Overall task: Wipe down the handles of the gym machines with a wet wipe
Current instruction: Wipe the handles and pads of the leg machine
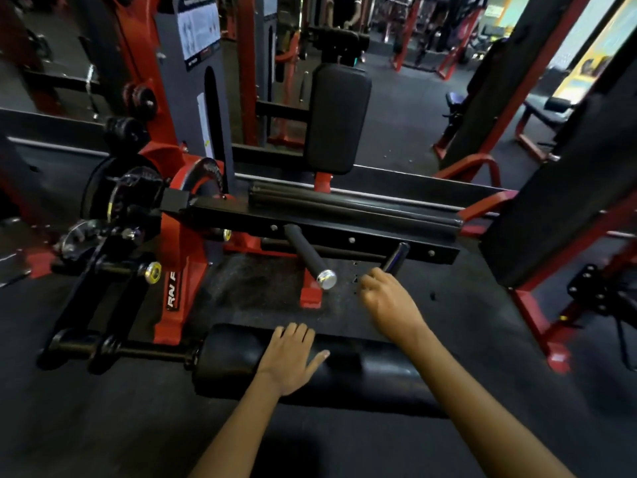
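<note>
A red and black leg machine [179, 267] stands in front of me. Two short handles stick out from its black crossbar. The left handle [305, 251] has a black grip and a chrome end cap, and nothing touches it. My right hand [387, 300] has its fingers curled round the near end of the right handle [397, 257]. My left hand [293, 357] rests flat, fingers spread, on the black roller pad [238, 357] close to me. I see no wet wipe in either hand.
A black back pad [336, 119] stands upright behind the crossbar. Weight plates and a pivot assembly [117, 198] sit at the left. Red frames of other machines [537, 305] crowd the right. A person [351, 12] stands far back. The floor is dark rubber.
</note>
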The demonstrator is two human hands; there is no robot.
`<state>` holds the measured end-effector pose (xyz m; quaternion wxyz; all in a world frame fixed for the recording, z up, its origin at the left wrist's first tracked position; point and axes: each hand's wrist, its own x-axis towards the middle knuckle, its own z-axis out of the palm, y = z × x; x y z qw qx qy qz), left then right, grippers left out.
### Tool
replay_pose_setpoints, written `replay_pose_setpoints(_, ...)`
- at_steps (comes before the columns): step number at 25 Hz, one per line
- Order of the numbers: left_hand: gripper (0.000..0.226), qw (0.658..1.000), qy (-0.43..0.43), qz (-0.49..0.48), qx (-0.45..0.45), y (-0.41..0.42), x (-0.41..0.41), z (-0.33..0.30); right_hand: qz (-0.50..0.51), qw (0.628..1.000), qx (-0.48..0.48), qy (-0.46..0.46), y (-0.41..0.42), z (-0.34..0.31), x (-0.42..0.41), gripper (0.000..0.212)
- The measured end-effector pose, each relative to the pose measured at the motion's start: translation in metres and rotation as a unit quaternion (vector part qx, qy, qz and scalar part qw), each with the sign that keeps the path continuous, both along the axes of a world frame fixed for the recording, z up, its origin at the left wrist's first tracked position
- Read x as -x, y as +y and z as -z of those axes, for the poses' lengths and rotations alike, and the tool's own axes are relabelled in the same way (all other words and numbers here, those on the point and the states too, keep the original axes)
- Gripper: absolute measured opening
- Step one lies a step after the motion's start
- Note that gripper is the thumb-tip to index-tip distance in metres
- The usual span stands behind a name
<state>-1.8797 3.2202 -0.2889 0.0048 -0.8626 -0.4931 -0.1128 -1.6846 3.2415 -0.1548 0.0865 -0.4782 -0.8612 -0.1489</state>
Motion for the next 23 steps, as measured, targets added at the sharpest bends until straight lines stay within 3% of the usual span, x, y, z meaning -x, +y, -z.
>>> replay_pose_setpoints(4,0.059,1.000,-0.018,0.000,-0.016,0.000,0.003,0.000,-0.083,0.989,-0.009,-0.124,-0.012,0.013,-0.015,0.016)
replay_pose_setpoints(6,0.059,1.000,-0.022,-0.002,-0.013,-0.002,0.003,0.000,-0.065,0.986,-0.024,-0.154,-0.017,0.022,-0.029,0.023)
replay_pose_setpoints(8,0.058,1.000,-0.022,-0.006,-0.009,-0.001,0.003,0.000,-0.037,0.994,-0.054,-0.083,-0.021,0.025,-0.042,0.029)
replay_pose_setpoints(10,0.061,0.999,-0.034,-0.005,-0.010,-0.002,0.003,0.002,0.039,0.997,-0.041,0.050,-0.025,0.017,-0.043,0.029)
replay_pose_setpoints(12,0.067,0.999,-0.046,-0.001,-0.013,-0.002,0.005,0.002,0.138,0.972,-0.018,0.192,-0.020,0.009,-0.041,0.026)
replay_pose_setpoints(14,0.068,0.999,-0.053,0.009,-0.005,-0.003,0.005,0.000,0.185,0.942,0.025,0.280,-0.010,0.003,-0.030,0.010)
replay_pose_setpoints(18,0.067,0.998,-0.045,0.028,0.022,0.000,0.014,-0.001,0.109,0.944,0.034,0.310,-0.004,0.003,-0.022,0.020)
replay_pose_setpoints(23,0.063,0.998,-0.045,0.021,0.047,0.006,0.046,0.000,0.086,0.897,0.003,0.434,-0.004,0.004,0.022,0.019)
